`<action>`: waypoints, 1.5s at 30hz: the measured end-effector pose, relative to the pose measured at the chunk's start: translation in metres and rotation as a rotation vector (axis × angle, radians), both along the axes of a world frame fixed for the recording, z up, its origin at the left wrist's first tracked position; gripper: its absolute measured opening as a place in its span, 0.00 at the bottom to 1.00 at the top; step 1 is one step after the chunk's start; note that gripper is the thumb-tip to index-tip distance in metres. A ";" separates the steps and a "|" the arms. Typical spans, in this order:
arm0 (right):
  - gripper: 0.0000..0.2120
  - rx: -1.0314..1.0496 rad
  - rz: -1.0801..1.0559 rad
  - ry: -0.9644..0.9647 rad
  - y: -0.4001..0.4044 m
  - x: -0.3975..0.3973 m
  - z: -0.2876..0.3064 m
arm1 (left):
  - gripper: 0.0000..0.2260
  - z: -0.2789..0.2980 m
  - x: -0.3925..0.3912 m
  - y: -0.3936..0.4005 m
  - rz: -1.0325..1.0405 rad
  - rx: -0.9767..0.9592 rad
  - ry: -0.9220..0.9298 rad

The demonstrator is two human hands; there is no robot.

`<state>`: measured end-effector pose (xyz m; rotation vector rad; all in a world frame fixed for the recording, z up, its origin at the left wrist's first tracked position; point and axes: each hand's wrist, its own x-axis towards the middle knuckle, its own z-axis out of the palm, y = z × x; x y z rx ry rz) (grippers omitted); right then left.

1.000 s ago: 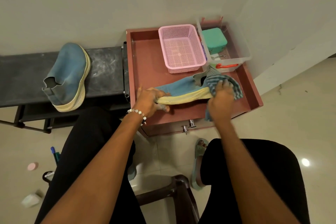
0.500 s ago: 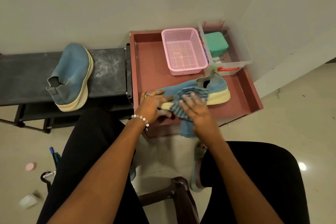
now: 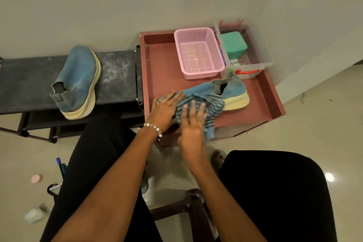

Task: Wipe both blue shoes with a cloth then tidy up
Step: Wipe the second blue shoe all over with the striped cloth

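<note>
**Mia:** Can you read any words or names on the things?

**Ben:** No. The side of the clear plastic box [image 3: 247,66] has some print, but it is too small to read.

**Mia:** What changed from a moment ago?

**Ben:** The right hand [image 3: 193,124] slid the striped blue cloth [image 3: 204,110] from the heel end of the shoe toward the toe end. Now the heel and its pale yellow sole show again.

**Mia:** What are the hands doing?

**Ben:** The left hand [image 3: 166,107] lies flat with straight fingers on the toe of the blue knit shoe with the yellow sole [image 3: 228,92]. The right hand is flat too, fingers spread, pressing the cloth on the shoe's middle. The hands are side by side, almost touching.

**Mia:** Where are the shoes?

**Ben:** That one lies in the reddish-brown tray table [image 3: 161,65], near the pink mesh plastic basket [image 3: 198,53]. The other blue shoe [image 3: 78,82] stands on the black bench [image 3: 25,84], well apart.
</note>
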<state>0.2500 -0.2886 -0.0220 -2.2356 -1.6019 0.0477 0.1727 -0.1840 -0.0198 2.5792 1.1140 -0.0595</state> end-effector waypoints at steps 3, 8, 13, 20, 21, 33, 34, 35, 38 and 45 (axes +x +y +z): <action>0.29 -0.036 0.155 -0.066 -0.006 -0.015 -0.001 | 0.26 -0.002 -0.003 0.000 0.002 -0.008 -0.045; 0.26 -0.096 0.493 -0.315 -0.017 0.068 0.000 | 0.37 0.000 -0.004 0.000 -0.056 -0.009 0.028; 0.30 -0.158 0.382 -0.199 -0.023 0.150 0.015 | 0.39 0.001 -0.002 0.002 -0.110 0.018 0.117; 0.25 0.058 -0.422 0.367 -0.033 0.187 0.051 | 0.39 -0.002 -0.001 0.002 -0.104 0.038 0.197; 0.22 0.095 -0.596 0.459 -0.036 0.192 0.056 | 0.39 -0.003 -0.001 0.000 -0.108 0.060 0.235; 0.20 -0.215 -0.293 0.356 0.010 0.215 0.064 | 0.34 -0.001 0.007 -0.015 -0.034 0.139 0.345; 0.19 -0.186 -0.244 0.322 0.014 0.212 0.063 | 0.34 0.003 0.010 -0.014 -0.020 0.096 0.340; 0.18 -0.129 -0.200 0.316 0.018 0.207 0.063 | 0.34 0.007 0.014 -0.013 0.000 0.060 0.330; 0.17 -0.062 0.051 0.237 0.033 0.185 0.067 | 0.29 0.023 0.026 -0.014 0.057 0.040 0.242; 0.13 -0.493 0.141 -0.096 0.051 0.164 0.058 | 0.14 0.032 0.032 -0.039 0.276 -0.174 -0.270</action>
